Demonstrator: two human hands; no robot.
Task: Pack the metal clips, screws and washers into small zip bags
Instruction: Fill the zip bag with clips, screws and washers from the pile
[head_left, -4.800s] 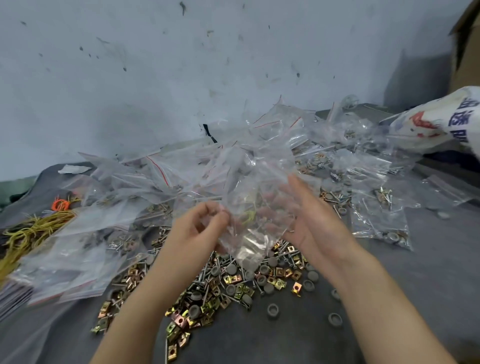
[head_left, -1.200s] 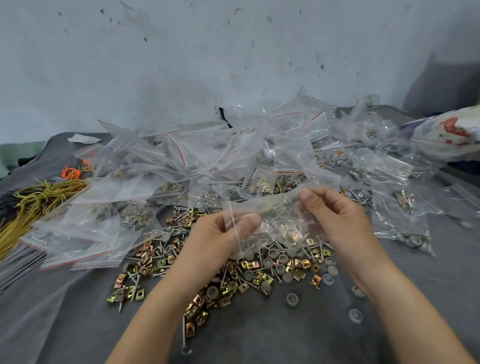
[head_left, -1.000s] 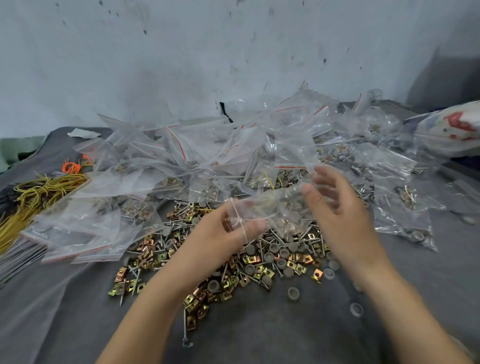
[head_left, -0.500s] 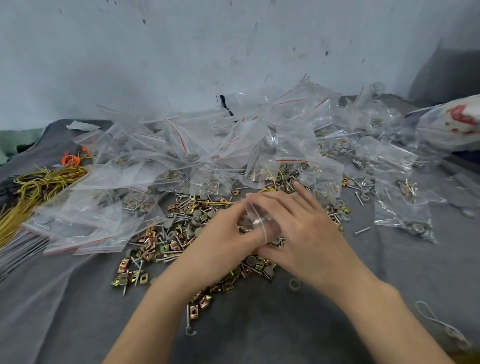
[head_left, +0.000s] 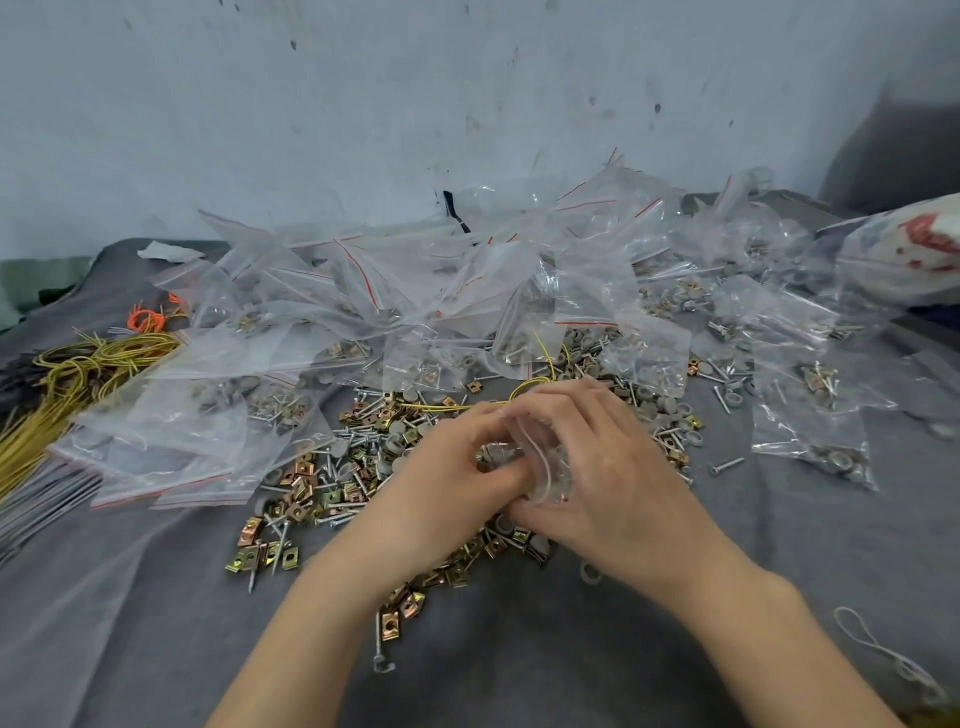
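Holds a small zip bag (head_left: 537, 467) bunched between both hands, low over the grey cloth (head_left: 519, 665). Pinches its left side with the left hand (head_left: 452, 483), thumb pressed flat onto the plastic. Cups its right side with the right hand (head_left: 613, 483), fingers curled over the top of the bag, thumb under its lower edge. Cannot tell what sits inside: too crumpled, half hidden by fingers.

Directly under the grip and spreading left of it: a loose pile of gold and copper metal clips (head_left: 301, 480), mixed with screws (head_left: 358, 432). Just right of the grip and a little beyond it: grey washers (head_left: 669, 404). Further right, well apart from the hands: a lone screw (head_left: 727, 464). Just beyond the grip, near the fingertips: a thin yellow wire (head_left: 457, 407) across the pile.

Further beyond the grip, from far left to far right: a heap of clear bags (head_left: 415, 291) with red seal lines, many holding hardware. Far left of the grip: a bundle of yellow wires (head_left: 83, 364) and a small orange coil (head_left: 148, 319). Far right and beyond: a white printed sack (head_left: 904, 254). Nearer than the grip, to the right: a loop of white cord (head_left: 883, 649) on the cloth. Behind everything: a pale, speckled wall (head_left: 363, 104).
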